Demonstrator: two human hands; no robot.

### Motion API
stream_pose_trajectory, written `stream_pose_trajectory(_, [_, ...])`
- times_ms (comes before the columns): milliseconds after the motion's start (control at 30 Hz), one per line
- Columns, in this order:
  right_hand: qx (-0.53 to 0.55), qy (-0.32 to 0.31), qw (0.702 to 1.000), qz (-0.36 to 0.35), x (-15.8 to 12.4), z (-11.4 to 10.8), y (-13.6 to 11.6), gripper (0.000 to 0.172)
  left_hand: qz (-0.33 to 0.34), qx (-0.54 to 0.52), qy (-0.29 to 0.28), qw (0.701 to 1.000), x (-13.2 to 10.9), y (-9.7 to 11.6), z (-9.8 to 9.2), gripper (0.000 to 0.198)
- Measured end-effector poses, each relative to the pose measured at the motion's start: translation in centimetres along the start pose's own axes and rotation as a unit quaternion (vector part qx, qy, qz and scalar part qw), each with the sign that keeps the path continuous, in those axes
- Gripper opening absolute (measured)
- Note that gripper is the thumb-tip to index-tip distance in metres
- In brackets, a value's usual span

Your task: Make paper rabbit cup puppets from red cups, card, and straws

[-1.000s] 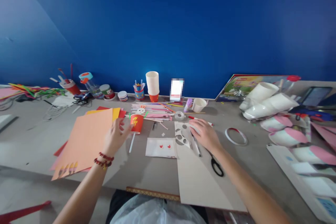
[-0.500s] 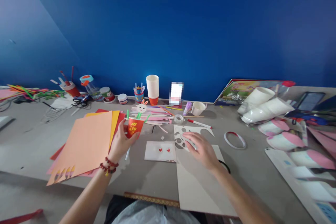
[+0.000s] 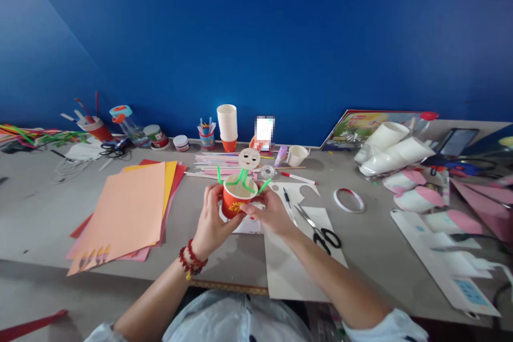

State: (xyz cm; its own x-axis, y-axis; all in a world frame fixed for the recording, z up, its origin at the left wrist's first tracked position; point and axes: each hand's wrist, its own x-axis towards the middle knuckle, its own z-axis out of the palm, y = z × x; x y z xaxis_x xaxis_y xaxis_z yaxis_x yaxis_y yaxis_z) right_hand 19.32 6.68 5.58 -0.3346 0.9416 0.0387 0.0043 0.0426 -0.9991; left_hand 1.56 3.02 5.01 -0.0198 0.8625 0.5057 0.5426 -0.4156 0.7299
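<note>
Between my two hands, close to the middle of the table, is a red paper cup (image 3: 234,206) with yellow markings. My left hand (image 3: 214,218) wraps its left side, and my right hand (image 3: 269,210) closes on its right side. Green straws (image 3: 242,176) bend inside the cup and stick out past its rim on both sides. Above them stands a round paper face (image 3: 249,159) with drawn eyes and a mouth. Partly hidden under the cup lies a small white paper (image 3: 247,226) with red marks.
Black-handled scissors (image 3: 316,227) and a pen (image 3: 290,207) lie on white card (image 3: 296,272) at right. Coloured paper sheets (image 3: 120,208) are stacked at left. Straws (image 3: 216,161), a tape roll (image 3: 267,171) and stacked cups (image 3: 227,125) stand or lie behind. A power strip (image 3: 441,262) sits far right.
The cup has moved right and towards me, turning so the face shows above it. My right hand has left the white card and now holds the cup too. The scissors have come into sight.
</note>
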Motion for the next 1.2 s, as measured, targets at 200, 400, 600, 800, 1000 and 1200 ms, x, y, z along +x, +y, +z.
stream_pose_trajectory(200, [-0.022, -0.021, 0.999, -0.033, 0.4, 0.0, -0.2, 0.048, -0.079, -0.149, -0.097, 0.981, 0.2, -0.5, -0.7, 0.05])
stream_pose_trajectory(400, [-0.078, -0.081, 0.992, -0.049, -0.1, -1.7, 0.7, 0.041, -0.164, -0.255, -0.093, 0.949, 0.5, -1.3, -1.4, 0.043])
stream_pose_trajectory(600, [-0.381, -0.088, 0.916, -0.087, -1.1, -4.1, 3.0, 0.012, -0.175, -0.161, -0.072, 0.969, 0.3, -3.1, -3.1, 0.033])
stream_pose_trajectory(800, [-0.365, -0.067, 0.926, -0.074, -1.6, -4.8, 3.9, 0.017, -0.168, -0.233, -0.105, 0.952, -0.4, -2.4, -3.1, 0.053])
stream_pose_trajectory(1000, [-0.371, -0.042, 0.925, -0.067, -2.4, -6.7, 4.2, 0.014, -0.202, -0.303, -0.134, 0.922, -1.1, -2.4, -2.4, 0.057])
stream_pose_trajectory(1200, [-0.394, -0.03, 0.913, -0.099, -2.7, -6.9, 3.9, 0.011, -0.246, -0.29, -0.08, 0.921, -0.8, -3.0, -2.8, 0.054])
